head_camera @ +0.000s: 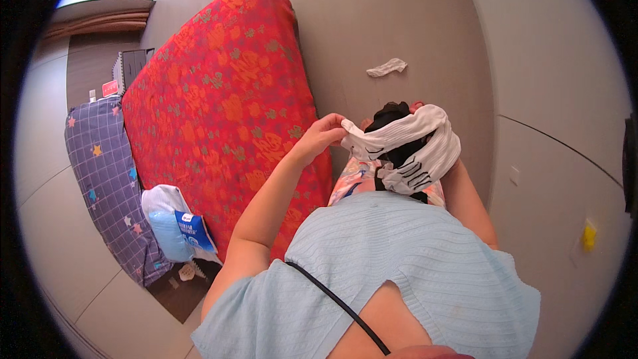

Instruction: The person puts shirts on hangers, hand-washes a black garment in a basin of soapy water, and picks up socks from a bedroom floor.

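In front of my body, my left hand (326, 133) pinches one end of a white ribbed sock (398, 132) between thumb and fingers. The white knit carries black marks and loops round to the right, where another white sock length (416, 169) hangs down. My right hand (452, 167) is mostly hidden behind this bundle and supports it from the right. Black fabric (391, 113) is bunched behind and between the white socks; its kind cannot be made out. Farther off, a single white sock (387, 68) lies flat on the floor.
A bed with a red floral cover (224, 94) stands to my left. Beside it are a dark checked, star-printed cloth (102, 149) and a blue-and-white plastic package (172, 229). Grey cabinet panels (553, 124) rise on the right. Grey floor (398, 15) stretches ahead.
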`<action>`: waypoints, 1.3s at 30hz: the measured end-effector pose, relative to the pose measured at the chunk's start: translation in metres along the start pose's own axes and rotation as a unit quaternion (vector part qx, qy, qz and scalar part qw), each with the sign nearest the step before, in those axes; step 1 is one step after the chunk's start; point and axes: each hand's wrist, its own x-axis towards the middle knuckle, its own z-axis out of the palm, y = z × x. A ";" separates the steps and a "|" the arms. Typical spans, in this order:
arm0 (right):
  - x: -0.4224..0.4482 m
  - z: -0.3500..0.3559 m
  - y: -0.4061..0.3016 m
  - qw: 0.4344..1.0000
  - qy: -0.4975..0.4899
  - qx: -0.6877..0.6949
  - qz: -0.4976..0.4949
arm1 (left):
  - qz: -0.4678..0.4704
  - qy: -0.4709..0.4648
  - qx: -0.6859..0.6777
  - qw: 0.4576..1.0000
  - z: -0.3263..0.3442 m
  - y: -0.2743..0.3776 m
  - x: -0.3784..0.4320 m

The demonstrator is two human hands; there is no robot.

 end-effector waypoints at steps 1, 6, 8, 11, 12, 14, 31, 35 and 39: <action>0.009 -0.009 -0.001 1.000 -0.011 -0.014 0.022 | -0.027 0.017 -0.004 0.999 0.001 -0.008 0.006; 0.067 -0.123 0.032 0.992 0.088 -0.080 0.047 | -0.101 0.137 0.011 0.985 -0.015 -0.074 0.095; 0.076 -0.104 0.005 0.956 0.101 -0.273 -0.035 | -0.089 0.185 0.052 0.977 -0.018 -0.109 0.138; 0.094 -0.161 0.012 0.983 0.157 -0.096 0.000 | -0.053 0.164 0.310 0.935 -0.025 -0.167 0.242; 0.094 -0.180 0.027 0.980 0.197 -0.021 0.022 | -0.031 0.131 0.380 0.915 -0.025 -0.181 0.256; 0.103 -0.224 0.046 0.964 0.264 0.042 0.014 | 0.037 0.059 0.506 0.860 -0.022 -0.197 0.334; 0.197 -0.435 0.177 0.908 0.403 0.093 -0.064 | 0.010 0.251 0.375 0.893 -0.062 -0.367 0.665; 0.184 -0.396 0.161 0.913 0.383 0.121 -0.070 | -0.002 0.237 0.306 0.922 -0.084 -0.325 0.600; 0.174 -0.346 0.129 0.924 0.344 0.146 -0.076 | -0.095 0.194 -0.114 0.970 -0.080 -0.220 0.522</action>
